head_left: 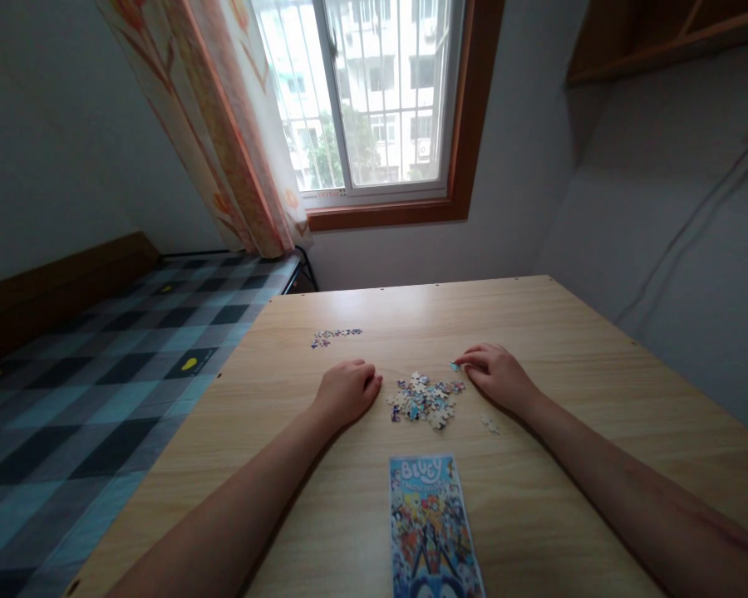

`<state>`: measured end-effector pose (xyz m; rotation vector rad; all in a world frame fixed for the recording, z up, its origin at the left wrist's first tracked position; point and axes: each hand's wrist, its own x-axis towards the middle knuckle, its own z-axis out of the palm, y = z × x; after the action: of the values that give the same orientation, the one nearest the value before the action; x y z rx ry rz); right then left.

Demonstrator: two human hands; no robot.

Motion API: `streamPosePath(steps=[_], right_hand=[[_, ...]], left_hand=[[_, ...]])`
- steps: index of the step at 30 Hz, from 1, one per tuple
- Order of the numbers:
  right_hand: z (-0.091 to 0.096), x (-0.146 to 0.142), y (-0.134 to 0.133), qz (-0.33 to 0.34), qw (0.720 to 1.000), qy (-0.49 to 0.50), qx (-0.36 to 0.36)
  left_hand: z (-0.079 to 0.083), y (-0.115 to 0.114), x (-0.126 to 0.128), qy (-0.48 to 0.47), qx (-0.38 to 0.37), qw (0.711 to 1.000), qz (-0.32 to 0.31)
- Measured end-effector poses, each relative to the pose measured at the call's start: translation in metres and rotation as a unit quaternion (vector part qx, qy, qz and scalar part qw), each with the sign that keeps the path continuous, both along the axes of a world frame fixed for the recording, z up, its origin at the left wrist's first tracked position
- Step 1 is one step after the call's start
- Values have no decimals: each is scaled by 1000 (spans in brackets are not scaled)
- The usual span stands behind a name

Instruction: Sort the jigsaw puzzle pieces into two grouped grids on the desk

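A loose pile of jigsaw puzzle pieces (pixel 425 400) lies on the wooden table between my hands, some face up in blue and purple, others pale side up. My left hand (pixel 349 390) rests on the tabletop just left of the pile, its fingers curled in and no piece showing in them. To the right and a little behind the pile, my right hand (pixel 495 371) has its fingertips closed on a small blue puzzle piece (pixel 455 366) at the table surface. Farther back, a joined strip of puzzle pieces (pixel 337 333) forms a corner shape.
A Bluey picture box (pixel 430 523) lies at the near middle of the wooden table (pixel 598 465). Pale stray pieces (pixel 489 424) sit right of the pile. A bed with a checked cover (pixel 100 399) adjoins the left side; a window (pixel 380 100) is behind.
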<state>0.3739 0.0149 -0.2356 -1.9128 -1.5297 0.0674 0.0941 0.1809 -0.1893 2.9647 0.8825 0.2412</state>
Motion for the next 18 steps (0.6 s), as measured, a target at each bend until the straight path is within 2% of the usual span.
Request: streamPosePath(steps=[7,18], right_hand=[[-3,0,2,-6,1000,-29,-11],[-9,-1,4,12,998,-60,-23]], left_hand=[[-3,-5,1,-62,-44,993,-86],[-5,-5,-1,-55,-46,990,-123]])
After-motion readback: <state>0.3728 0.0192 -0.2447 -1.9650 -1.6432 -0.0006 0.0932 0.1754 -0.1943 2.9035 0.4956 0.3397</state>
